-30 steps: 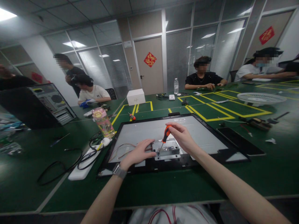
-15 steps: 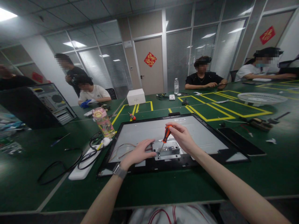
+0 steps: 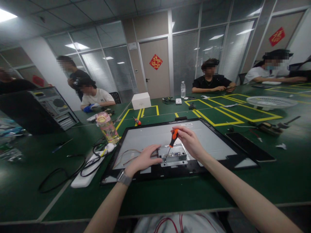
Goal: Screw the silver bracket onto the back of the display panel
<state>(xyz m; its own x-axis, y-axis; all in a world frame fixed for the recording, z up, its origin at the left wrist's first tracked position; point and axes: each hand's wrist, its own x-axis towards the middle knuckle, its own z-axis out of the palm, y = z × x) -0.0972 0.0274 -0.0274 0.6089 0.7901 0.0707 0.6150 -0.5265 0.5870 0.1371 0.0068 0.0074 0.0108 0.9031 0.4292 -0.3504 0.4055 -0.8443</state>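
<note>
In my right hand [image 3: 188, 139] is an orange and black screwdriver [image 3: 174, 138], held by the handle with its shaft slanting down to the left. Its tip meets the lower left part of a metal bracket box [image 3: 176, 156] with ports along it. That box sits on the grey back of a flat display panel [image 3: 209, 142] with a black frame, lying on the green table. My left hand [image 3: 145, 158], a watch on its wrist, rests with fingers stretched out at the box's left edge, over thin cables [image 3: 123, 157].
Left of the panel are a white power strip [image 3: 84, 173] with black cords, a pink-lidded bottle [image 3: 107, 127] and a computer case [image 3: 52, 110]. A black phone-like slab [image 3: 250, 147] lies to the right. Beyond are a red screwdriver [image 3: 137, 121], a white box [image 3: 141, 101] and several people.
The fingers of my right hand have shifted slightly around the screwdriver handle, which has turned a little. The tip stays at the same spot, and my left hand keeps its place.
</note>
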